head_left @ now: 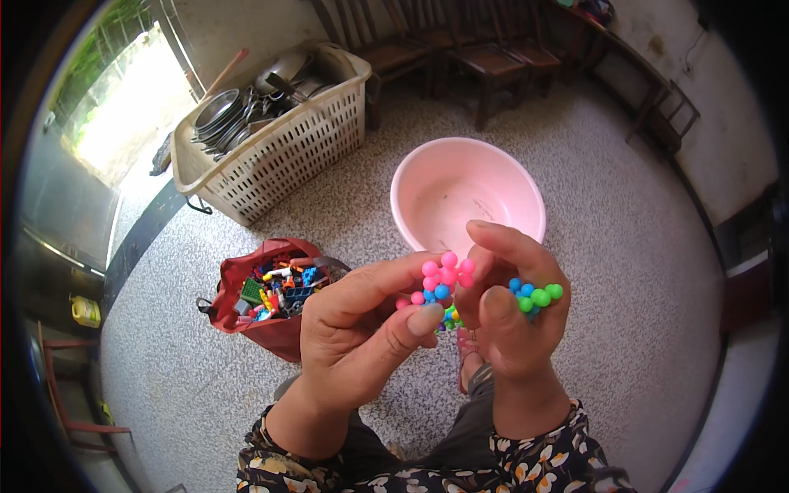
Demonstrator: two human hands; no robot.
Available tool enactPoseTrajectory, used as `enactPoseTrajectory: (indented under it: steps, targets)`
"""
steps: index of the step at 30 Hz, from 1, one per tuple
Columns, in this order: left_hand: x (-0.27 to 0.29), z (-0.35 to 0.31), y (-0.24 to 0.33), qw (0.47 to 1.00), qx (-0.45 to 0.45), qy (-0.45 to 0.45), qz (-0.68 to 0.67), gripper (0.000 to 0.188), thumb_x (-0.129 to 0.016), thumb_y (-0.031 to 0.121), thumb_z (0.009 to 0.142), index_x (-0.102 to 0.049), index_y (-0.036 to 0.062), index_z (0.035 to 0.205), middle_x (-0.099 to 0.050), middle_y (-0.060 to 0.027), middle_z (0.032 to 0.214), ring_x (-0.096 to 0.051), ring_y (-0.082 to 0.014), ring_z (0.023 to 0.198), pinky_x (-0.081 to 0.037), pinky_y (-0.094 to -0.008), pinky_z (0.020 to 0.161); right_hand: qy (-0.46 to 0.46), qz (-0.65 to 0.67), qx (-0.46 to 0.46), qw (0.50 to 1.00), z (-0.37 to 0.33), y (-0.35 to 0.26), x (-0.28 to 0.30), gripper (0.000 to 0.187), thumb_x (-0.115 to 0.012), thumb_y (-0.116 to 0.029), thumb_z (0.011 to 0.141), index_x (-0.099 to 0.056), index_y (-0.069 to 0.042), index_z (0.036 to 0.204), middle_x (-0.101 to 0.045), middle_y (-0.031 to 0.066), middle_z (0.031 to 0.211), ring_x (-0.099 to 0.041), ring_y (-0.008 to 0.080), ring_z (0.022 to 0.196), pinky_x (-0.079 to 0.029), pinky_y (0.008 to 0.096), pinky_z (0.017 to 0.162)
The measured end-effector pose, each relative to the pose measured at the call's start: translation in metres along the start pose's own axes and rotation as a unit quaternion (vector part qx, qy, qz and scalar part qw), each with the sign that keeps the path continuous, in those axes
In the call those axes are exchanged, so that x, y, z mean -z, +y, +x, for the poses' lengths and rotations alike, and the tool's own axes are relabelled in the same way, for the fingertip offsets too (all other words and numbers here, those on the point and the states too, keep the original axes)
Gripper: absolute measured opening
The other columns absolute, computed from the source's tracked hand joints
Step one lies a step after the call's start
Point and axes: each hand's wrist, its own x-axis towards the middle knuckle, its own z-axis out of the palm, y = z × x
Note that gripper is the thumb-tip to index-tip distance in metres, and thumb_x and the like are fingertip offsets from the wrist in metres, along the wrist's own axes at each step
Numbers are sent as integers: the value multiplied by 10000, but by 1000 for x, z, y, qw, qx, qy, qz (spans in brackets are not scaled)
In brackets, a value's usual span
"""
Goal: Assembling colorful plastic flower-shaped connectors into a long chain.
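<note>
My left hand (349,333) is closed, its thumb and forefinger pinching a joined bunch of small knobbed plastic toy pieces. Bright pink balls (449,267) stick up at the top of this bunch, with a blue ball (441,292) beneath them. Lower down, smaller green, orange and purple knobs peek out between the hands. My right hand (526,337) curls close beside it, thumb up and forefinger bent over. A blue and green knobbed piece (540,297) sits in its fingers, partly hidden by them. Whether the right fingertips touch the pink balls, I cannot tell.
A pink plastic basin (526,197) stands on the speckled floor beyond my hands. To the left is a red bag (283,333) full of mixed toy bricks. Farther back, a white slatted basket (288,160) holds pans and metalware. Wooden chairs (489,62) line the far wall.
</note>
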Motion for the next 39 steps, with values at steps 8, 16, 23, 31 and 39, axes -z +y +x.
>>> enactPoseTrajectory:
  steps: [8, 16, 23, 31, 39]
  targets:
    - [4, 1, -1, 998, 32, 19, -57, 394, -605, 171, 809, -510, -57, 1116, -615, -139, 853, -574, -154, 566, -474, -249, 475, -21, 205, -97, 974, 1, 3, -4, 311, -491, -7, 753, -450, 18, 1061, -456, 32, 779, -431, 70, 678, -365, 201, 595]
    - [9, 5, 0, 999, 20, 12, -42, 389, -611, 186, 805, -525, -55, 1099, -623, -130, 826, -572, -151, 551, -470, -239, 464, -77, 73, -35, 994, 3, 9, 3, 282, -521, -183, 876, -490, 27, 1061, -483, 69, 920, -470, 75, 697, -389, 192, 608]
    - [9, 4, 1, 999, 21, 5, -28, 401, -607, 189, 807, -515, -61, 1106, -620, -139, 828, -569, -149, 542, -467, -232, 459, -55, 43, 22, 997, 4, 9, 0, 300, -546, -193, 861, -530, 42, 1047, -509, 90, 969, -524, 114, 806, -449, 216, 684]
    - [1, 2, 2, 998, 27, 4, -52, 393, -578, 195, 828, -506, -64, 1114, -615, -143, 830, -565, -148, 523, -450, -222, 425, -66, 33, 84, 994, 6, 21, 3, 287, -553, -183, 855, -540, 40, 1035, -541, 132, 991, -527, 166, 887, -439, 274, 769]
    - [1, 1, 4, 1000, -2, 14, -16, 434, -569, 206, 836, -465, -64, 1160, -587, -138, 918, -567, -149, 519, -447, -219, 420, -63, 47, 108, 991, 6, 23, 1, 297, -577, -224, 836, -572, 30, 991, -548, 131, 967, -519, 164, 865, -410, 278, 765]
